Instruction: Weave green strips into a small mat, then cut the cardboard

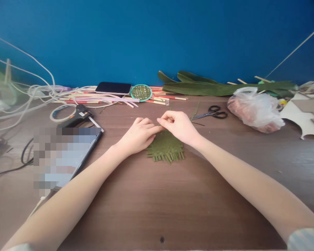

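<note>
On the table in front of me lies a small mat woven from green leaf strips (165, 148), its loose strip ends sticking out along the lower edge and sides. My left hand (139, 135) holds the mat's upper left part, index finger reaching across the top and thumb at the side. Over the top edge, my right hand (178, 126) has thumb and index finger pinched together, apparently on a thin leaf strip that is mostly hidden. Both hands cover the mat's upper part. Just beyond my right hand are loose leaf strips (196, 109) and black-handled scissors (214, 112).
Long green leaves (199, 88) lie along the blue wall, near a round woven piece with a teal rim (141, 93) and a dark phone (113, 88). Leftward are a glue gun (77, 116), tape roll (57, 113), cables and a blurred tablet (68, 157). A plastic bag (255, 109) sits right.
</note>
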`<state>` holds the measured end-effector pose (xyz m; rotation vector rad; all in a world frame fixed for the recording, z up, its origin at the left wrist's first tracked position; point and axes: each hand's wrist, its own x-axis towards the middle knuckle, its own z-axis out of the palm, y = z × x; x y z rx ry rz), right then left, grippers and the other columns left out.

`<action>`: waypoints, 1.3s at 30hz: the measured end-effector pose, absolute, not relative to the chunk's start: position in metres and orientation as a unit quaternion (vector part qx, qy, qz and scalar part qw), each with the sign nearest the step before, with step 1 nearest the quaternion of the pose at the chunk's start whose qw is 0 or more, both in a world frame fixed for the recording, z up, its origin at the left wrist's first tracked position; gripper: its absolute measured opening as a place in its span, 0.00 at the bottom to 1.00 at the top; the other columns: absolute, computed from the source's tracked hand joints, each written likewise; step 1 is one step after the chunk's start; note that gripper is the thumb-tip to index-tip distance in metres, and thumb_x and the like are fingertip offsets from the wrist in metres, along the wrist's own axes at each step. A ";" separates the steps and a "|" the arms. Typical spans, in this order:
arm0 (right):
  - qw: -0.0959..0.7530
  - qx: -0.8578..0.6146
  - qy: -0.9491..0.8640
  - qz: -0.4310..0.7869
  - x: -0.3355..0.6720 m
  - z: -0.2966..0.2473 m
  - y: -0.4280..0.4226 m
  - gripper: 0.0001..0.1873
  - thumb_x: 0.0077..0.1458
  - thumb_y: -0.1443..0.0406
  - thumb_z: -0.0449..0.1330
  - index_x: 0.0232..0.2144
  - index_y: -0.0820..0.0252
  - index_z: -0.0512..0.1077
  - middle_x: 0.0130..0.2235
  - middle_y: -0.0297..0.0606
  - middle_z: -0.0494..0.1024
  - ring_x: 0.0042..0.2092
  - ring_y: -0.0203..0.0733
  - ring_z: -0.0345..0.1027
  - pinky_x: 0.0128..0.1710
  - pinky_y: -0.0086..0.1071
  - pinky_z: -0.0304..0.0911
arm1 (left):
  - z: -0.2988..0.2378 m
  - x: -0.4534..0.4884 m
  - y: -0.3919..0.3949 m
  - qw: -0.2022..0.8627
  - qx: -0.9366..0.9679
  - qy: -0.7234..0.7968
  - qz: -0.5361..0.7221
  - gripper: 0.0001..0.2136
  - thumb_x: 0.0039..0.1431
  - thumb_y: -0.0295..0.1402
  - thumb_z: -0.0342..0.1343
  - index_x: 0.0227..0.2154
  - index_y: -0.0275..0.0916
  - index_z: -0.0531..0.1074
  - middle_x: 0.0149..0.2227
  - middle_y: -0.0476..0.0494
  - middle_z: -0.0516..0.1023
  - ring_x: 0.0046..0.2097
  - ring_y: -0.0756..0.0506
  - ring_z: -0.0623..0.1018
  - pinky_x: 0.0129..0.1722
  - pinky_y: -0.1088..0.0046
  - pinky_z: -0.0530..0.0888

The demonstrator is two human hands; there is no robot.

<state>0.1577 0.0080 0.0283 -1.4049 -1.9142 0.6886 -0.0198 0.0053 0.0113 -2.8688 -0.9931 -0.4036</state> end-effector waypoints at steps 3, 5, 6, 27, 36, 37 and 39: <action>0.350 -0.539 -0.737 0.208 0.153 0.023 0.005 0.11 0.51 0.60 0.56 0.21 0.59 0.66 0.17 0.27 0.59 0.22 0.31 0.49 0.25 0.29 0.45 | 0.011 -0.019 0.006 0.040 -0.934 -0.328 -0.134 0.12 0.56 0.25 0.45 0.40 0.38 0.69 0.38 0.41 0.75 0.43 0.43 0.69 0.43 0.64 0.63; 0.356 -0.535 -0.738 0.205 0.152 0.021 0.005 0.11 0.51 0.59 0.57 0.21 0.58 0.66 0.17 0.27 0.59 0.22 0.31 0.49 0.26 0.29 0.46 | 0.011 -0.018 0.006 0.038 -0.934 -0.328 -0.137 0.10 0.55 0.25 0.46 0.38 0.37 0.69 0.39 0.40 0.75 0.43 0.43 0.69 0.45 0.64 0.63; 0.357 -0.529 -0.739 0.217 0.152 0.021 0.005 0.12 0.51 0.59 0.56 0.21 0.58 0.66 0.17 0.27 0.59 0.22 0.31 0.50 0.26 0.29 0.46 | 0.010 -0.018 0.006 0.036 -0.933 -0.329 -0.139 0.10 0.55 0.25 0.46 0.38 0.37 0.69 0.40 0.40 0.75 0.44 0.43 0.69 0.45 0.64 0.63; 0.304 -0.488 -0.791 0.209 0.169 0.004 0.024 0.05 0.50 0.65 0.57 0.24 0.59 0.66 0.30 0.35 0.66 0.35 0.40 0.58 0.36 0.33 0.54 | 0.012 -0.019 0.005 -0.079 -0.906 -0.372 -0.184 0.08 0.57 0.27 0.45 0.38 0.40 0.66 0.40 0.49 0.77 0.44 0.47 0.71 0.51 0.64 0.58; 0.279 -0.492 -0.806 0.175 0.168 -0.002 0.026 0.04 0.49 0.70 0.53 0.27 0.59 0.68 0.33 0.38 0.67 0.39 0.43 0.58 0.39 0.35 0.55 | 0.012 -0.019 0.005 -0.086 -0.903 -0.379 -0.182 0.08 0.56 0.26 0.45 0.38 0.40 0.65 0.40 0.49 0.78 0.45 0.46 0.71 0.51 0.65 0.58; 0.276 -0.492 -0.808 0.170 0.168 -0.003 0.026 0.05 0.49 0.71 0.53 0.28 0.59 0.68 0.33 0.39 0.68 0.39 0.43 0.58 0.40 0.36 0.55 | 0.012 -0.019 0.005 -0.086 -0.903 -0.379 -0.183 0.08 0.56 0.26 0.45 0.38 0.40 0.65 0.40 0.49 0.78 0.45 0.46 0.71 0.51 0.65 0.58; 0.272 -0.492 -0.811 0.163 0.168 -0.003 0.026 0.07 0.49 0.71 0.52 0.29 0.59 0.69 0.34 0.39 0.68 0.40 0.44 0.58 0.41 0.37 0.55 | 0.012 -0.019 0.005 -0.087 -0.904 -0.376 -0.186 0.08 0.56 0.26 0.45 0.38 0.40 0.65 0.40 0.50 0.78 0.45 0.46 0.71 0.51 0.65 0.58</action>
